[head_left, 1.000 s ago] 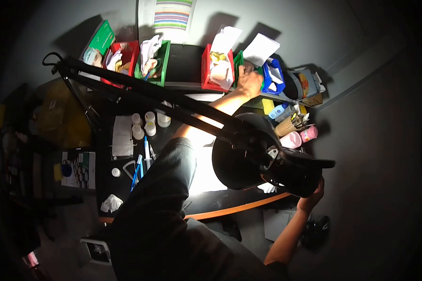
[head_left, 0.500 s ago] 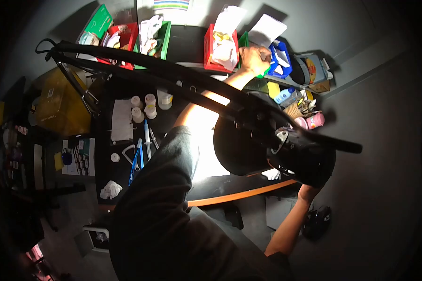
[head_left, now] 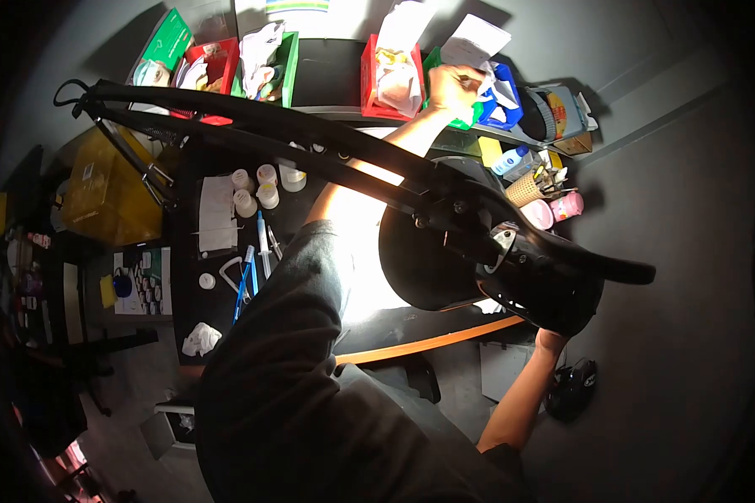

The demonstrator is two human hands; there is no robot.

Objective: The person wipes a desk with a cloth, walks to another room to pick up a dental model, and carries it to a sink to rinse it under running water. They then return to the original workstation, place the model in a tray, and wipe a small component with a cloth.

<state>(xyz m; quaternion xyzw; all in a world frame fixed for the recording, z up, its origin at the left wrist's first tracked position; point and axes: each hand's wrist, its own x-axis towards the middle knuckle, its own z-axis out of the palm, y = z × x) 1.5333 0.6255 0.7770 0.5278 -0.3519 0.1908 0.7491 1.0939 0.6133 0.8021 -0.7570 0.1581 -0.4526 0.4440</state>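
Note:
My left hand (head_left: 455, 90) reaches over a green bin (head_left: 432, 63) on the back shelf. Its fingers are curled, next to white paper at a blue bin (head_left: 507, 109); what they hold, if anything, is hidden. A folded white leaflet (head_left: 476, 40) stands up behind the hand. My right hand (head_left: 551, 339) is at the black lamp head (head_left: 541, 289), which covers its fingers, so its grip does not show. The lamp's black arm (head_left: 294, 126) crosses above my left forearm.
Red bins (head_left: 367, 84) and another green bin (head_left: 290, 67) hold packets. Several white jars (head_left: 267, 196), a syringe (head_left: 262, 243), blue tweezers-like tools (head_left: 245, 285) and crumpled tissue (head_left: 201, 339) lie at left. A woven pen cup (head_left: 524, 191) and a pink jar (head_left: 567, 205) stand at right.
My left hand has turned slightly and its fingers have shifted toward the white paper at the blue bin. The whole view has shifted a little; my right hand stays at the lamp head.

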